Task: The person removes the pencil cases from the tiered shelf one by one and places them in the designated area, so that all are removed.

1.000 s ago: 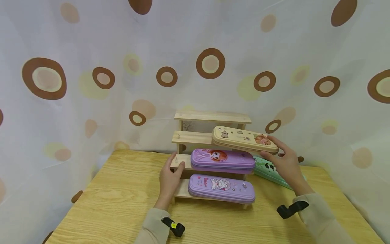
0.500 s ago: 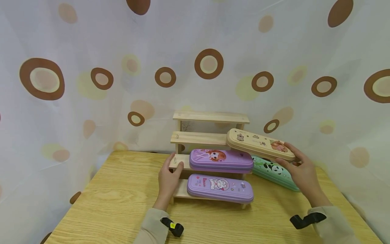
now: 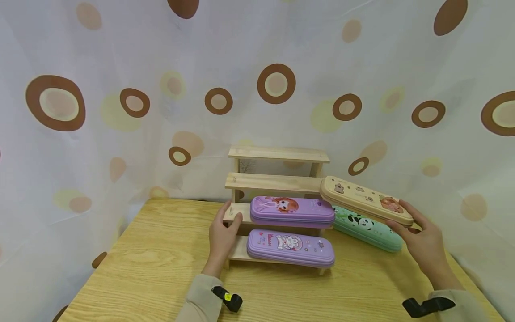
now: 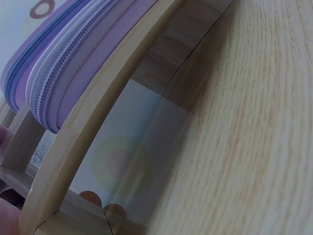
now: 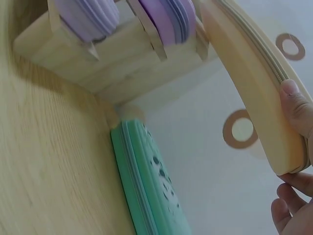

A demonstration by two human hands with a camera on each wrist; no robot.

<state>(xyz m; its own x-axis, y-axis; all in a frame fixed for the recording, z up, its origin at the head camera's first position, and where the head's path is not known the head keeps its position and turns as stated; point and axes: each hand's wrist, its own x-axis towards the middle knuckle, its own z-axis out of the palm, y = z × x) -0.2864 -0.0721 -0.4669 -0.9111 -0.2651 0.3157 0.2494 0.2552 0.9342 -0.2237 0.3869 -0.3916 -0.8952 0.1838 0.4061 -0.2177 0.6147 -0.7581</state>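
My right hand grips the right end of a beige pencil case and holds it in the air, tilted, to the right of the wooden stepped rack. The beige pencil case also fills the right wrist view, with a fingertip on its edge. Below it a green panda pencil case lies on the table. My left hand holds the rack's left side at the second step. Two purple pencil cases sit on the two lower steps.
The rack's two upper steps hold nothing. The wooden table stretches left and toward me. A white curtain with brown circles hangs close behind and on both sides. The left wrist view shows the rack's lower step and a purple case's zipper.
My right hand has carried the beige pencil case rightward and a little down, away from the rack's third step. The left hand has stayed on the rack.
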